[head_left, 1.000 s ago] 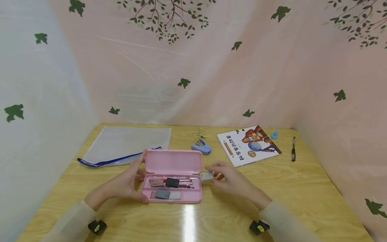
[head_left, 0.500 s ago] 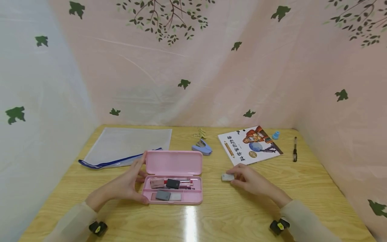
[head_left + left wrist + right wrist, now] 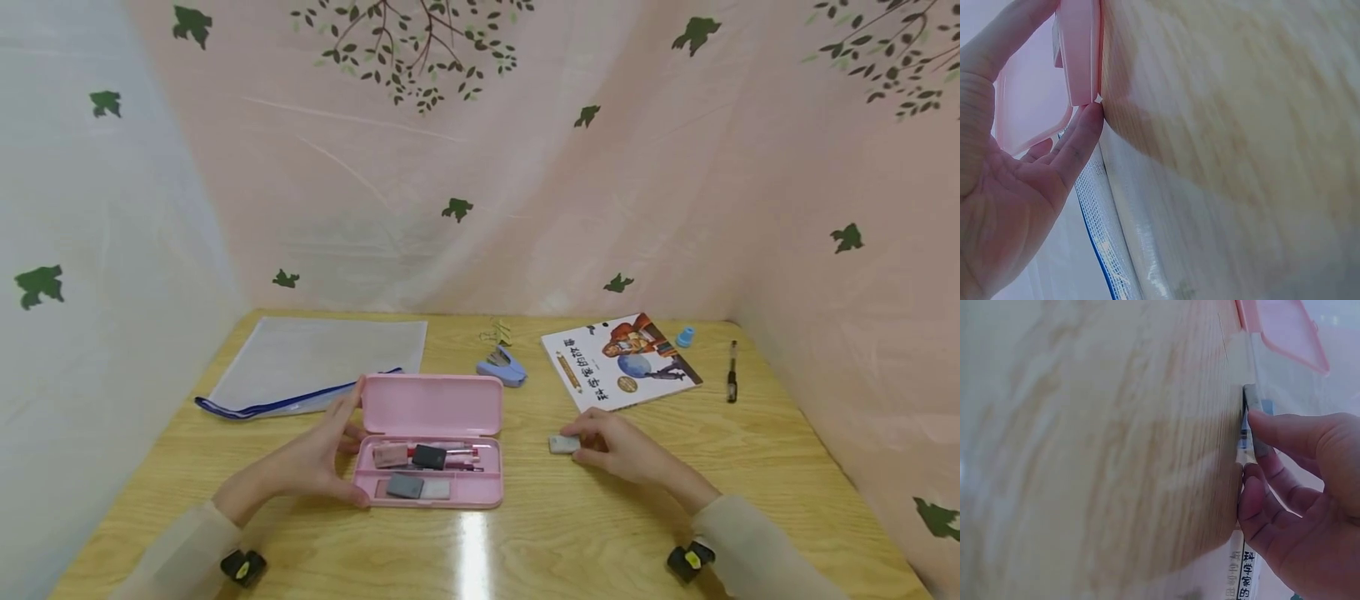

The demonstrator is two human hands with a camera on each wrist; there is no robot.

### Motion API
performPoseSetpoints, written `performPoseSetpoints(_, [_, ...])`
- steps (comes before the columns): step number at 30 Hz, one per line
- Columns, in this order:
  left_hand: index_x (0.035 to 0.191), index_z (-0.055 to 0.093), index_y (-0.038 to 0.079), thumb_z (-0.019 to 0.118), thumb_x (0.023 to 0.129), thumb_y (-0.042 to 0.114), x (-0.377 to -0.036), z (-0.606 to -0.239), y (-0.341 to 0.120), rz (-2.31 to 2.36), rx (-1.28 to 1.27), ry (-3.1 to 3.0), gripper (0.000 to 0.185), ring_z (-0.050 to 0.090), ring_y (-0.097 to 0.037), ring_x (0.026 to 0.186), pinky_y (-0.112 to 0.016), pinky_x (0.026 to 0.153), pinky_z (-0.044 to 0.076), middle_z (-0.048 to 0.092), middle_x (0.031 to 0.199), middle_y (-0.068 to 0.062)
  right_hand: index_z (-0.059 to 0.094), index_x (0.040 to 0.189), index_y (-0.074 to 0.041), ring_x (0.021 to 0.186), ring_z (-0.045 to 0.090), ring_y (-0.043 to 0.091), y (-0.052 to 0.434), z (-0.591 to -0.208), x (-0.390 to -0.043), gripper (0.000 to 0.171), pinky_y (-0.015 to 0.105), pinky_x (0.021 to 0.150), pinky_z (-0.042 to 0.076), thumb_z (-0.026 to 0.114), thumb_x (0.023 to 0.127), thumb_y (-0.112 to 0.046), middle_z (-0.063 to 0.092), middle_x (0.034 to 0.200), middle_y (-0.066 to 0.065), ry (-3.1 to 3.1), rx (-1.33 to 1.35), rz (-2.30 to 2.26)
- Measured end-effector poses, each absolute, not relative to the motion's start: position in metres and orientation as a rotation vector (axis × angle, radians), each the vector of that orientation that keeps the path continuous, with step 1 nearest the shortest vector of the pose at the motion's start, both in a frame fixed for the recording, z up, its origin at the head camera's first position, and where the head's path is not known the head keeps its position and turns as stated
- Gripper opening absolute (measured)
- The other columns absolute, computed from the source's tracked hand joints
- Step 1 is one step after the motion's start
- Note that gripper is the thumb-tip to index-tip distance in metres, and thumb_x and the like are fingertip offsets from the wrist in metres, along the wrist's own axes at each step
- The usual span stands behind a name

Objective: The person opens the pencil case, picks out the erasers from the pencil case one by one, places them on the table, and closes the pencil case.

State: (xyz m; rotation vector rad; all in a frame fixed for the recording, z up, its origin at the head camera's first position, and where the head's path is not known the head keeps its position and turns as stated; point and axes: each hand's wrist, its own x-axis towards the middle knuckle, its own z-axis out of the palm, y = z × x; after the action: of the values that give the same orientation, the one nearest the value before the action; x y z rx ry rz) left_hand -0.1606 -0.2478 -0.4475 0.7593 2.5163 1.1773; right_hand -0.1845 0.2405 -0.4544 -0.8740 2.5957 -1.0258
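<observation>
Pinching the pale eraser point(image 3: 562, 445) between thumb and fingers, the right hand point(image 3: 617, 450) has it right of the pink pencil case point(image 3: 432, 406); a light, level hold seems best near the tabletop point(image 3: 585, 533); the left hand point(image 3: 318, 456), clasping the case's left end, should brace it.

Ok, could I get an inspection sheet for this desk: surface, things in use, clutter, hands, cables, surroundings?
Surface: wooden table, glare near the front.
Things in use: open pink pencil case holding pens and small blocks; one pale grey block, perhaps an eraser, beyond its right end.
Clutter: zip pouch, stapler, clip, book, small blue object, black pen.
Hands: left hand grips the case's left end; right hand pinches the pale grey block.
Cables: nothing seen.
Surroundings: pale leaf-patterned cloth behind and at both sides.
</observation>
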Motion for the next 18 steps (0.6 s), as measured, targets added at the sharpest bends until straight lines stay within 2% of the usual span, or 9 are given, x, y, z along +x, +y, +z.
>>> performPoseSetpoints(18, [0.159, -0.020, 0.038, 0.096, 0.068, 0.037, -0.1613, -0.4482, -0.2475, 1.203, 0.748, 2.495, 0.147, 0.055, -0.029, 0.123, -0.045, 0.102, 0.051, 0.012, 0.160, -0.014, 0.067, 0.129, -0.002, 0.084, 0.053, 0.012, 0.2417, -0.4506, -0.1831, 0.035, 0.023, 0.069, 0.049, 0.071, 0.095, -0.011, 0.059, 0.106, 0.004, 2.591, -0.851, -1.031])
